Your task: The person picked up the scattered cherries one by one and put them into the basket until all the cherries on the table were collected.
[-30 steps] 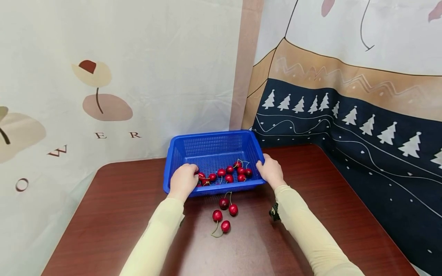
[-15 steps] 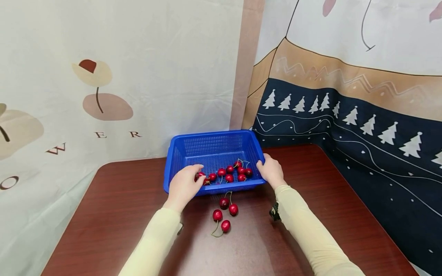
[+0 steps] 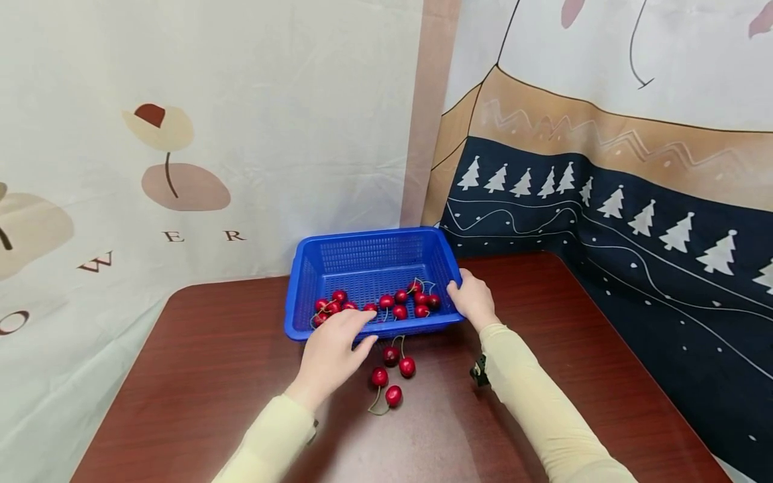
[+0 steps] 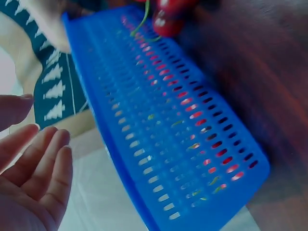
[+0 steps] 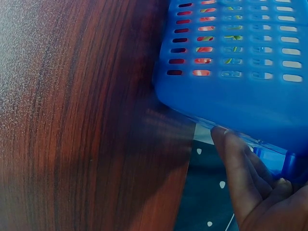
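A blue perforated plastic basket (image 3: 374, 251) stands at the back of the table, with several red stemmed cherries (image 3: 386, 302) along its front and left floor. My left hand (image 3: 332, 352) hovers by the front rim, fingers extended and thumb apart, holding nothing. In the left wrist view those fingers (image 4: 60, 173) are spread beside the basket wall (image 4: 168, 130). My right hand (image 3: 475, 300) grips the right rim; the right wrist view has its fingers (image 5: 238, 168) against the basket's edge. Stemmed cherries (image 3: 407, 367) lie in two pairs on the table before the basket.
The table (image 3: 199, 376) is dark reddish-brown wood. Behind it hangs a pale printed cloth (image 3: 302, 134), close to the basket's back. A dark cloth with white trees (image 3: 604, 248) borders the right side.
My left hand has left the basket's left front corner, moving forward and right toward me with its fingers opening, uncovering cherries there. The right hand keeps its grip; the basket stays almost still.
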`<state>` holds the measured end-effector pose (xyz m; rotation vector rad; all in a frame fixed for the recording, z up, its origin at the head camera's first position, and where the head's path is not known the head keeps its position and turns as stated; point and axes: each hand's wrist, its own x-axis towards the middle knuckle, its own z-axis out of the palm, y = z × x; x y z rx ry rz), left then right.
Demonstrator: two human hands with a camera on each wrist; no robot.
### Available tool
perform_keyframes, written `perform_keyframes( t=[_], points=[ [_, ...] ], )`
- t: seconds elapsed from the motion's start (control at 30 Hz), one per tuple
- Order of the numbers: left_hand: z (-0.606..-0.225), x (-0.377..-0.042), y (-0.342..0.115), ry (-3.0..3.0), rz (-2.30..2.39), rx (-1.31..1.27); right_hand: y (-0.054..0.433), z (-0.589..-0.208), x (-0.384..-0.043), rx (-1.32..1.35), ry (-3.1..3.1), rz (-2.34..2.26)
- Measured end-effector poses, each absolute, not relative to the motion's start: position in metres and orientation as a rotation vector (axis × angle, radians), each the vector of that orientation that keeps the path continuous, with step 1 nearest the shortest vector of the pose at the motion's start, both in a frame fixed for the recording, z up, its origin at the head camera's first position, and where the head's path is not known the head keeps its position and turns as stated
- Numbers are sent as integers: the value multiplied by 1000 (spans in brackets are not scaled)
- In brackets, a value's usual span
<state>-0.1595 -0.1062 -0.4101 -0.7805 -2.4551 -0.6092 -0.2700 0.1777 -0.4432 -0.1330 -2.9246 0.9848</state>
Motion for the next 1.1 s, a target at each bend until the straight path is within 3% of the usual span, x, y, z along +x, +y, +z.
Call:
perform_keyframes(
  t=[0.23, 1.1],
  points=[
    [-428, -148, -113, -2358, -528, -960, 177, -442, -270, -142, -2921, 990],
    [-483, -121, -116, -2569, -303, -1187, 176, -444, -270, -140, -2917, 992]
  ],
)
